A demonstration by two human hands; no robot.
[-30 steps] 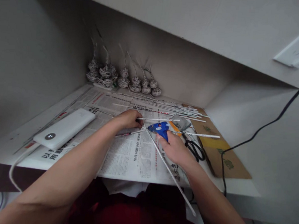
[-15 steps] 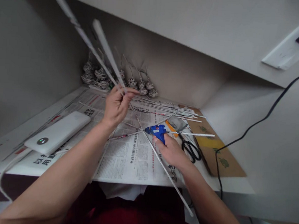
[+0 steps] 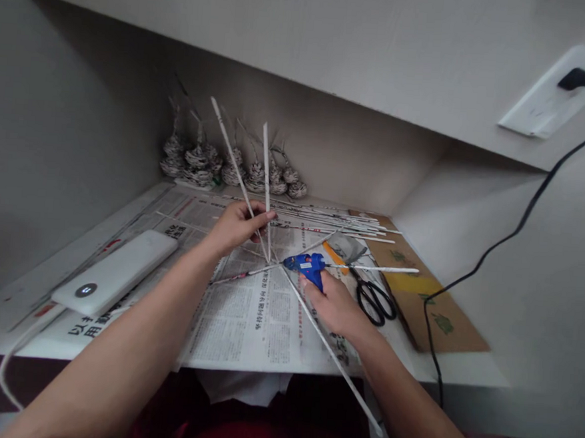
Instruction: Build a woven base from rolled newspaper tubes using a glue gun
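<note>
In front of you is a white table (image 3: 462, 371), and newspaper (image 3: 235, 328) covers most of its middle. On the right side lies a flat piece of brown cardboard (image 3: 411, 307), with a yellow strip across it. A black cable (image 3: 522, 225) hangs down at the right, coming from a plug in the wall socket (image 3: 540, 113). At the far left, a row of woven gourd shapes (image 3: 199, 162) stands near the back wall. Nearer to you, on the left, rests a white power bank (image 3: 118, 273) with a small round display. Crossed paper sticks (image 3: 315, 321) spread like a star over the middle of the newspaper, and one of them reaches past the near edge. Behind them, at the far right, loose paper sticks (image 3: 332, 218) lie together, some ends over the cardboard. Your left hand (image 3: 236, 225) pinches two raised paper sticks (image 3: 266, 170) between thumb and fingers; their lower ends are at the crossing, but I cannot tell if they touch it. Your right hand (image 3: 334, 302) is closed around the handle of a blue glue gun (image 3: 309, 267), whose nozzle points left at this crossing. Black-handled scissors (image 3: 374, 303) lie just right of this hand, and a narrow orange object (image 3: 333, 255) lies just beyond it.
</note>
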